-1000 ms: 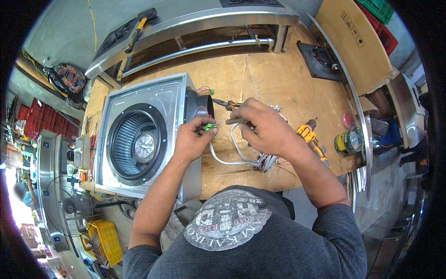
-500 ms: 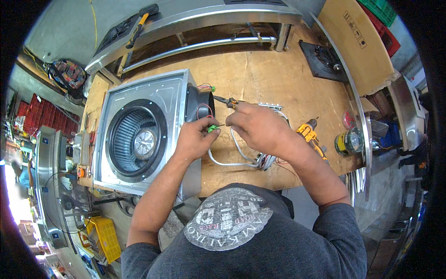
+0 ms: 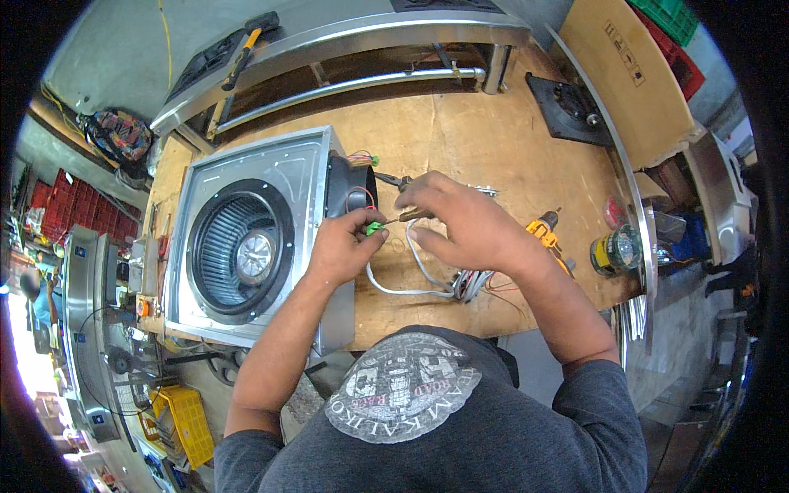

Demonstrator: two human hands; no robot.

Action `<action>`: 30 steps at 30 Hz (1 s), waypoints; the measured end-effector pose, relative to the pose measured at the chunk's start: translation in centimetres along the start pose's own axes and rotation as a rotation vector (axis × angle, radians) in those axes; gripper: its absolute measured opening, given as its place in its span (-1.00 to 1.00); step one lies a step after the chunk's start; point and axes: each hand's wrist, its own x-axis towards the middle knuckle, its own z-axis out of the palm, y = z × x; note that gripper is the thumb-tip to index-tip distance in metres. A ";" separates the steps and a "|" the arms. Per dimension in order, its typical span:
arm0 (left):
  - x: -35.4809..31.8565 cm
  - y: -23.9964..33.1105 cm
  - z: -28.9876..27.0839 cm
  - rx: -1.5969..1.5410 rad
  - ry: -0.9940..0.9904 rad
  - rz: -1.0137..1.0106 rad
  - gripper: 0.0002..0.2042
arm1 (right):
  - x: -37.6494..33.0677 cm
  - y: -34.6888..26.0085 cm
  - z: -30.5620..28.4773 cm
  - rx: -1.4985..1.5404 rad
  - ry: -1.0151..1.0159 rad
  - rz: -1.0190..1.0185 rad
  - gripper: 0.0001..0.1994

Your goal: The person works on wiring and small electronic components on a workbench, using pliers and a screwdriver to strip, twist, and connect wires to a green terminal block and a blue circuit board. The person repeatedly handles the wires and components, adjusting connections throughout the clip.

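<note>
My left hand (image 3: 349, 245) is closed, its thumb and fingertips pinching a small green connector (image 3: 374, 228) with a red wire (image 3: 362, 191) arching above it. Just to the right, my right hand (image 3: 464, 220) has its thumb lowered and its fingers bent. A slim, thin-tipped tool (image 3: 405, 216) reaches from under those fingers toward the connector; its kind is hard to make out. Beyond the right fingers lie pliers (image 3: 391, 178), their handles mostly hidden by the hand. On the left stands a metal blower box (image 3: 308, 156) with a round fan wheel (image 3: 238, 246) and a black outlet (image 3: 362, 182).
Grey cable (image 3: 403, 289) runs to a bundle of wires (image 3: 470, 284) below my right hand. A yellow drill (image 3: 545, 232) and a jar (image 3: 618, 249) are farther right. A metal frame (image 3: 353, 82) spans the back, with a hammer (image 3: 246, 53) on it.
My right thumb has dropped away from the fingertips, and the fingers have lifted slightly, covering more of the pliers. My left hand still pinches the connector in nearly the same place.
</note>
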 end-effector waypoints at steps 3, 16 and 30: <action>-0.1 -0.3 0.1 -0.012 0.003 -0.022 -0.77 | 0.8 -0.9 -0.7 -0.066 -0.168 0.226 -0.73; 0.1 -0.3 0.1 -0.050 0.017 -0.046 -0.76 | -0.8 1.5 0.6 0.053 0.045 -0.032 -0.78; 0.0 -0.4 0.1 -0.068 0.021 -0.039 -0.75 | -0.6 0.9 0.8 0.086 0.094 0.022 -0.79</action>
